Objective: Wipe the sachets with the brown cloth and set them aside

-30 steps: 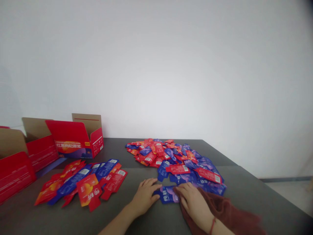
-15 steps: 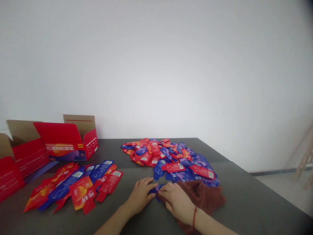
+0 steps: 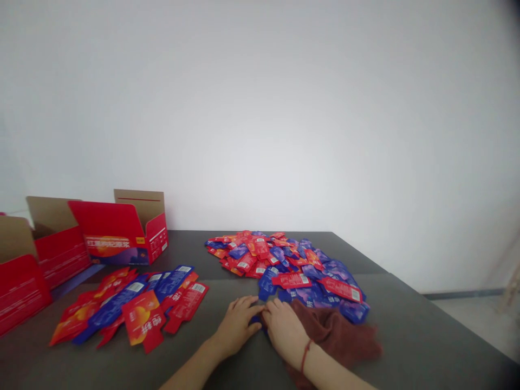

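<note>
A dark grey surface fills the lower view, with open red cardboard boxes at far left. A large heap of red and blue packets lies in the middle and a smaller spread of packets to its left. A dark red cloth sits under the right wrist. The left hand and right hand now meet, covering the blue packet that lay open between them a second ago. Only a sliver shows, so whether either grip pinches it cannot be told.
</note>
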Demonstrator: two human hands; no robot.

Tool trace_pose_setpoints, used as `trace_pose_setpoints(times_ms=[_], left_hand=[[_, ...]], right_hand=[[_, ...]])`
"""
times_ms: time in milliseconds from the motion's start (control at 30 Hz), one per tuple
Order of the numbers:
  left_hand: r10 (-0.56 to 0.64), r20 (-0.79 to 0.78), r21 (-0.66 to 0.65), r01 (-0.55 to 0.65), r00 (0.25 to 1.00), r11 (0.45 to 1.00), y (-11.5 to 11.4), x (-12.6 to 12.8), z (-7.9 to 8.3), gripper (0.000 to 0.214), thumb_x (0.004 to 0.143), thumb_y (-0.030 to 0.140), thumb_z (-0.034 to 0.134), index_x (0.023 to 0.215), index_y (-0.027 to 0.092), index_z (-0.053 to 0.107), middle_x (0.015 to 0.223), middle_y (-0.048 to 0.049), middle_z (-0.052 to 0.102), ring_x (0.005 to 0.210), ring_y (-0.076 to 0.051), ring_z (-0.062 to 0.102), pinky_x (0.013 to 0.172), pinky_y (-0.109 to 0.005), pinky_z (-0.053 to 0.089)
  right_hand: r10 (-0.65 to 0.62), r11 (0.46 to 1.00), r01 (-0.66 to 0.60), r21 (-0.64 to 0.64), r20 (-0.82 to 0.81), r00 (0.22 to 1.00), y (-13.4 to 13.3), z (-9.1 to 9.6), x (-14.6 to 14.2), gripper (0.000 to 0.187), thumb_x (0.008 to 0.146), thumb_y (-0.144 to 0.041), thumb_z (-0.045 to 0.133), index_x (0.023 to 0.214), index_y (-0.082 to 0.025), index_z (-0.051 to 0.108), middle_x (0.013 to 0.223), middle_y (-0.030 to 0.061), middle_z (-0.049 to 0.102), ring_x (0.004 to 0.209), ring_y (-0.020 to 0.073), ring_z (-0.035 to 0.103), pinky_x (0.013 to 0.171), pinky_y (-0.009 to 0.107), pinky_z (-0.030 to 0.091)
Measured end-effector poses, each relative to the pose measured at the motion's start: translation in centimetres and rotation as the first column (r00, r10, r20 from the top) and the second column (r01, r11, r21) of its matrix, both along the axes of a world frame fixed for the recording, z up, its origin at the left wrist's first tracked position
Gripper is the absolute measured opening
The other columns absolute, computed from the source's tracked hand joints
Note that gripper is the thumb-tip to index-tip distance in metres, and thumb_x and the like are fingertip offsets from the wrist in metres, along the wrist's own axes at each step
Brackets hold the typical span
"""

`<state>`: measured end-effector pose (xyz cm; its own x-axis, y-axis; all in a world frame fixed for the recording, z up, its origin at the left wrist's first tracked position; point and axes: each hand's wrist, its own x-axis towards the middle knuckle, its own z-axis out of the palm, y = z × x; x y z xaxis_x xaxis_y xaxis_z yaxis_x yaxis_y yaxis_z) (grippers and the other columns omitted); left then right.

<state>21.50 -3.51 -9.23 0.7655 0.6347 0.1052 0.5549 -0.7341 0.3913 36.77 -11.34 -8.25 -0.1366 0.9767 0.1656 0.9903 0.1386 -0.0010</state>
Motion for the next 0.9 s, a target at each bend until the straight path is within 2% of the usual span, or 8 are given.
trace_pose_setpoints(times_ms=[167, 267, 400, 500, 633, 700, 800, 900], left_hand=[[-0.014, 0.034, 0.007, 0.013, 0.999, 1.000, 0.3, -0.2, -0.7, 0.046, 0.084, 0.027, 0.058, 0.129, 0.028, 0.053, 0.143, -0.0049, 0.046, 0.134, -0.024, 0.035, 0.110, -0.043, 0.024], [0.002, 0.084, -0.002, -0.001, 0.996, 1.000, 0.4, -0.2, -1.0, 0.041, 0.083, 0.027, 0.059, 0.123, 0.026, 0.053, 0.141, -0.0069, 0.048, 0.133, -0.026, 0.037, 0.108, -0.045, 0.025], [0.046, 0.154, -0.068, -0.036, 0.987, 0.997, 0.2, -0.3, -0.7, 0.029, 0.074, 0.024, 0.067, 0.101, 0.023, 0.055, 0.137, -0.0087, 0.050, 0.131, -0.028, 0.039, 0.104, -0.045, 0.030], [0.068, 0.164, -0.115, -0.049, 0.984, 0.992, 0.2, -0.3, -0.5, 0.026, 0.070, 0.020, 0.071, 0.088, 0.022, 0.053, 0.134, -0.0083, 0.049, 0.129, -0.028, 0.039, 0.103, -0.043, 0.031], [0.082, 0.166, -0.120, -0.062, 0.983, 0.991, 0.4, -0.1, -0.6, 0.026, 0.069, 0.013, 0.072, 0.079, 0.020, 0.049, 0.128, -0.0061, 0.052, 0.123, -0.026, 0.043, 0.099, -0.038, 0.034], [0.055, 0.194, -0.086, -0.039, 0.979, 0.996, 0.4, 0.0, -0.6, 0.025, 0.071, 0.009, 0.069, 0.076, 0.020, 0.047, 0.118, -0.0041, 0.056, 0.116, -0.023, 0.048, 0.095, -0.035, 0.035], [-0.048, 0.284, 0.053, 0.035, 0.958, 0.998, 0.2, 0.1, -0.1, 0.021, 0.078, 0.007, 0.062, 0.077, 0.021, 0.046, 0.102, -0.0011, 0.060, 0.103, -0.020, 0.051, 0.091, -0.032, 0.036], [-0.109, 0.297, 0.230, 0.040, 0.949, 0.972, -0.1, 0.0, 0.9, 0.012, 0.086, 0.011, 0.054, 0.081, 0.021, 0.049, 0.094, -0.0022, 0.058, 0.096, -0.021, 0.051, 0.090, -0.034, 0.036]], right_hand=[[0.126, 0.992, -0.121, 0.038, -0.170, 0.977, -4.0, -0.2, 2.5, 0.034, 0.081, -0.009, 0.049, 0.107, -0.024, 0.064, 0.109, 0.0019, 0.061, 0.101, 0.0207, 0.050, 0.089, 0.032, 0.038], [0.017, 0.998, -0.004, 0.055, -0.247, 0.969, -5.9, -0.5, 4.9, 0.038, 0.080, -0.004, 0.044, 0.103, -0.026, 0.065, 0.105, 0.0018, 0.061, 0.098, 0.0197, 0.052, 0.087, 0.031, 0.039], [-0.138, 0.982, 0.172, 0.078, -0.325, 0.936, -6.6, -1.0, 6.9, 0.034, 0.085, -0.007, 0.038, 0.096, -0.022, 0.066, 0.100, 0.0059, 0.063, 0.093, 0.0212, 0.056, 0.086, 0.033, 0.042], [-0.145, 0.973, 0.203, 0.107, -0.395, 0.907, -6.5, -1.3, 7.6, 0.033, 0.085, -0.009, 0.038, 0.097, -0.022, 0.066, 0.102, 0.0075, 0.063, 0.095, 0.0217, 0.058, 0.089, 0.033, 0.043], [-0.083, 0.978, 0.168, 0.126, -0.506, 0.859, -6.2, -0.8, 8.0, 0.038, 0.082, -0.010, 0.037, 0.104, -0.022, 0.066, 0.106, 0.0071, 0.064, 0.102, 0.0200, 0.058, 0.095, 0.032, 0.043], [-0.040, 0.983, 0.133, 0.127, -0.555, 0.831, -5.9, 0.1, 8.1, 0.038, 0.082, -0.011, 0.036, 0.103, -0.021, 0.067, 0.103, 0.0062, 0.065, 0.100, 0.0190, 0.059, 0.095, 0.031, 0.043], [0.017, 0.975, 0.117, 0.189, -0.586, 0.810, -5.1, 2.2, 8.0, 0.038, 0.083, -0.012, 0.035, 0.103, -0.021, 0.066, 0.104, 0.0060, 0.065, 0.101, 0.0185, 0.058, 0.096, 0.031, 0.043], [0.027, 0.944, 0.153, 0.294, -0.528, 0.849, -4.0, 4.0, 7.8, 0.037, 0.086, -0.012, 0.035, 0.109, -0.020, 0.064, 0.110, 0.0077, 0.062, 0.105, 0.0195, 0.056, 0.098, 0.034, 0.042]])
